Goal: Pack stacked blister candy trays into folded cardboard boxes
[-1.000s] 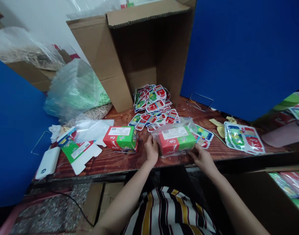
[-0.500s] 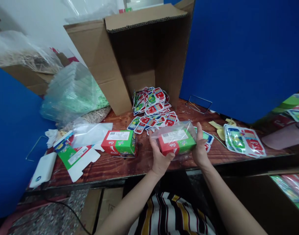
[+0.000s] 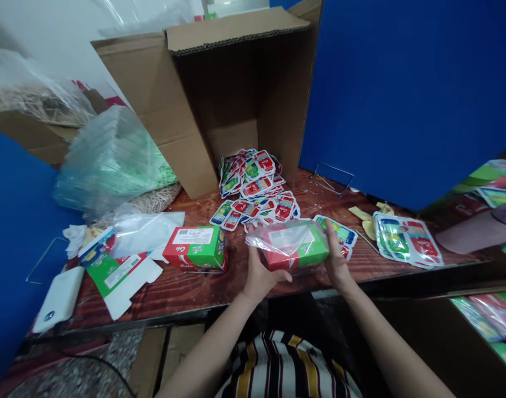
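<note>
Between my two hands is a red and green cola box [image 3: 296, 249] inside a clear plastic bag [image 3: 256, 239]. My left hand [image 3: 261, 273] grips its left end, thumb along the front. My right hand [image 3: 338, 260] is closed on the right end. A second red and green box [image 3: 197, 249] stands on the table to the left, apart from my left hand. Behind the bagged box, a heap of printed pouches [image 3: 256, 179] spills from an open cardboard carton [image 3: 149, 99] lying on its side. Another flat pouch [image 3: 339, 232] lies just behind my right hand.
A flattened carton [image 3: 115, 276], clear plastic sheets [image 3: 149, 226] and a white device [image 3: 60, 298] lie at the left. Stacked pouches [image 3: 406, 240] and a pinkish bottle [image 3: 472, 229] are at the right. Blue panels [image 3: 402, 99] flank the wooden table [image 3: 223, 287].
The bagged box has tilted slightly, and the plastic now bunches toward its left end. My left thumb has shifted lower along the front. The whole view has moved a little.
</note>
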Tool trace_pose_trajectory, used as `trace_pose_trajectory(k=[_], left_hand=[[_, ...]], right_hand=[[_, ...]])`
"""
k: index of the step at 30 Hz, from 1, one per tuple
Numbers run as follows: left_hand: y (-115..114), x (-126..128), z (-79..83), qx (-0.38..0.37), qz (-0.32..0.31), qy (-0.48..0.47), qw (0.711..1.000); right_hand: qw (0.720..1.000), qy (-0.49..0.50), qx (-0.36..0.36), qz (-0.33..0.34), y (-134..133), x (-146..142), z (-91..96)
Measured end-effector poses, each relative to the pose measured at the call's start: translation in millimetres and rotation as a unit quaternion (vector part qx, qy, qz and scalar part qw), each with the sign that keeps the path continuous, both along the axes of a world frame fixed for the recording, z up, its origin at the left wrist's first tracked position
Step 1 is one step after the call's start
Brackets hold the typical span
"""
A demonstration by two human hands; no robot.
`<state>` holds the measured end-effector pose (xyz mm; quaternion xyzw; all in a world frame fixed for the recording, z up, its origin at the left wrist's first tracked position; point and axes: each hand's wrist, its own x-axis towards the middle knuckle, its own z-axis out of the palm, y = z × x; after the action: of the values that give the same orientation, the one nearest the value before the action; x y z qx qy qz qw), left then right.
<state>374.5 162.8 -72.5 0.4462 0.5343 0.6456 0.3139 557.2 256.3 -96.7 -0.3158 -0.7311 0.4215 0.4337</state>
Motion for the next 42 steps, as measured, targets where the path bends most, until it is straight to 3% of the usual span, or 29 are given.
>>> trace_pose_trajectory(k=[3,8,13,18,20,23,29,32,35,37,39,42], left_hand=[[2.7,-2.3,9.2,0.016,0.003,0.021,1.000],[5.3,-0.5,7.6,-0.004,0.003,0.035,0.999],[3.7,-2.2,6.1,-0.021,0.007,0.051,0.998],[2.7,-3.1,6.7,-0.020,0.003,0.051,0.999],[2.8,-2.8,7.2,-0.041,0.009,0.037,0.998],[3.5,-2.7,6.3,-0.063,0.014,0.027,0.998],[6.1,-4.5,-7.3,-0.021,0.005,0.015,1.000],[6.8,-4.2,-12.1,-0.018,0.000,0.005,1.000],[6.6,-2.7,-9.9,-0.015,-0.011,-0.013,1.000],[6.3,-2.1,-6.6,-0.016,-0.013,-0.014,1.000],[6.1,-2.2,-4.3,-0.020,-0.010,-0.006,1.000],[6.0,-2.9,-4.1,-0.024,-0.006,0.000,1.000]], right_hand=[[0.996,0.089,-0.016,-0.009,0.5,-13.3,21.9],[0.996,0.077,-0.048,0.017,7.7,-13.2,54.1],[0.992,-0.054,0.006,0.116,25.4,1.4,87.5],[0.962,-0.188,0.031,0.196,45.7,-14.8,110.6],[0.957,-0.201,0.061,0.200,48.2,-25.8,117.6],[0.965,-0.145,0.070,0.206,44.3,-35.0,125.5],[0.988,0.048,0.005,0.143,38.0,-20.6,133.8],[0.986,-0.026,0.092,0.134,31.7,-20.5,140.5],[0.950,-0.156,0.237,0.128,21.7,-32.0,142.3],[0.935,-0.168,0.301,0.086,18.6,-38.7,139.7],[0.942,-0.121,0.311,0.021,20.2,-39.3,137.1],[0.968,-0.016,0.237,-0.082,29.3,-29.4,135.6]])
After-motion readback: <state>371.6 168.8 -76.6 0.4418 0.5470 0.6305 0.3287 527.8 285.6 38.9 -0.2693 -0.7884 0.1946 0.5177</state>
